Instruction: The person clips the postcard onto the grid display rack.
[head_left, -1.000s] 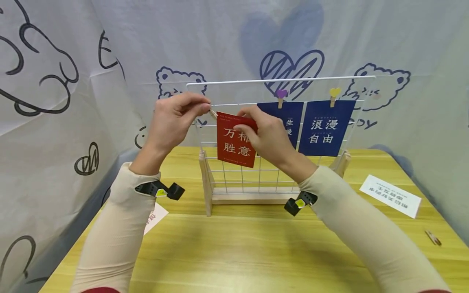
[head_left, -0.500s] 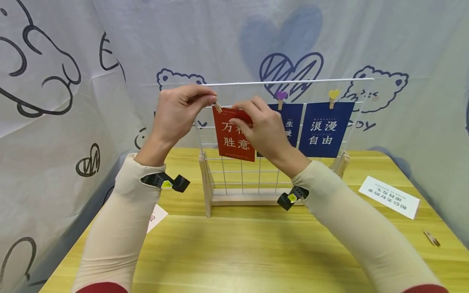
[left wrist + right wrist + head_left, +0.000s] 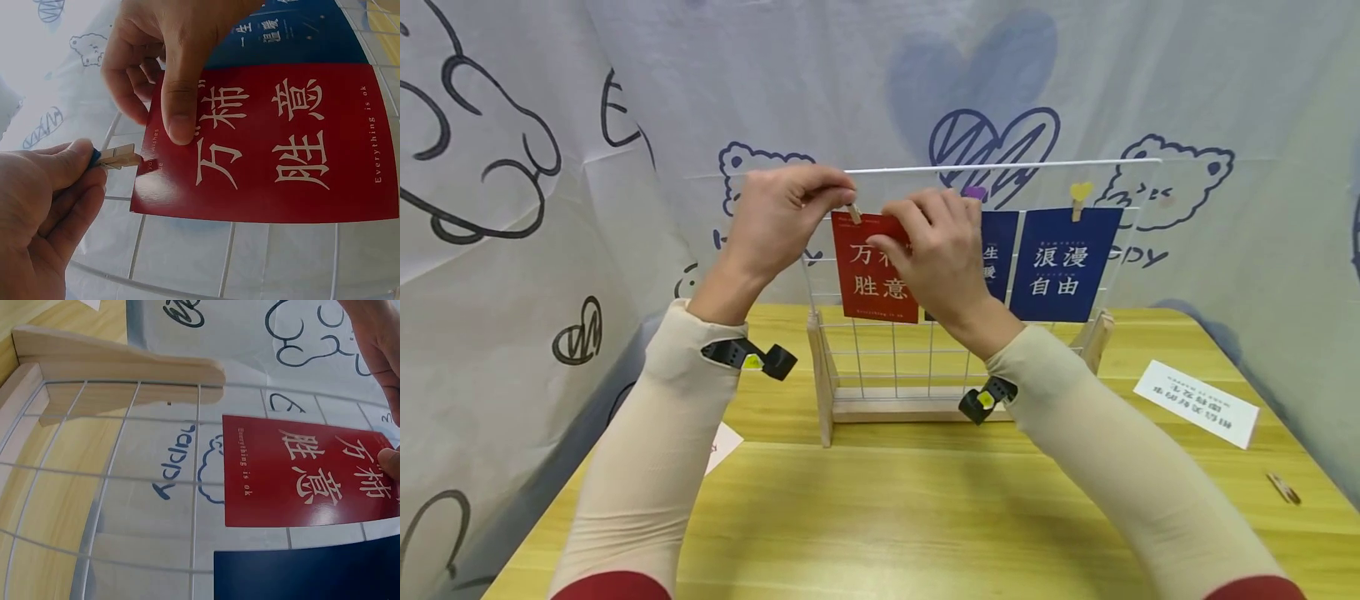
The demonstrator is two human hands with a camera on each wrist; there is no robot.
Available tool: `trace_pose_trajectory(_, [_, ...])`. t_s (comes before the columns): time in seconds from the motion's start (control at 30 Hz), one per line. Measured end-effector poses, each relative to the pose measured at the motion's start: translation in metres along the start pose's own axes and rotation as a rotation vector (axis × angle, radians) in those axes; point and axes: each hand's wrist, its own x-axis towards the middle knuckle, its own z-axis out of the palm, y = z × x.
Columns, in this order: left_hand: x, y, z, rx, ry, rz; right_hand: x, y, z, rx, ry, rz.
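A red card [image 3: 880, 287] with white characters is held upright against the left part of a white wire grid rack [image 3: 893, 358]. My right hand [image 3: 943, 250] pinches its upper right part, thumb in front and the other fingers behind. With thumb and fingertips my left hand [image 3: 782, 217] pinches a small wooden clothespin [image 3: 115, 156] with a blue end. The clothespin's tip lies over the card's top edge in the left wrist view. Beside the red card hangs a blue card [image 3: 1000, 242], partly hidden by my right hand.
Another blue card [image 3: 1067, 265] hangs at the rack's right under a yellow heart clothespin [image 3: 1081, 193]. On the wooden table [image 3: 925, 517] lie a white card [image 3: 1197, 403] and a loose clothespin [image 3: 1283, 487] at right, and another white card [image 3: 724, 446] behind my left forearm.
Both hands have moved up, bringing the red card higher against the grid. The clothespin in my left hand has shifted right, from the card's corner onto its top edge.
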Motion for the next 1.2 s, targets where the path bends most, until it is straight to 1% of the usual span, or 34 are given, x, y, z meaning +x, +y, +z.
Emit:
trace_pose_trajectory(0.1, [0.001,0.000,0.001,0.031,-0.017,0.014,-0.001,0.002,0.001,-0.038,-0.003,-0.006])
trace_pose_trajectory(0.23, [0.005,0.003,0.002,0.057,-0.032,0.030,-0.001,0.005,0.001,-0.056,-0.003,-0.031])
trace_pose_trajectory(0.5, [0.012,0.009,0.005,0.077,-0.081,-0.018,0.000,0.007,0.000,-0.078,0.006,-0.046])
trace_pose_trajectory(0.73, [0.016,0.013,0.011,0.131,-0.092,-0.005,0.000,0.008,0.001,-0.104,0.000,-0.041])
trace_pose_trajectory(0.87, [0.016,0.015,0.014,0.155,-0.084,-0.021,0.000,0.008,0.001,-0.126,-0.001,-0.036])
trace_pose_trajectory(1.03, [0.014,0.014,0.020,0.173,-0.069,-0.055,0.000,0.008,0.002,-0.131,0.003,-0.026])
trace_pose_trajectory(1.2, [0.014,0.014,0.025,0.178,-0.100,-0.070,-0.001,0.008,0.002,-0.127,-0.010,-0.014])
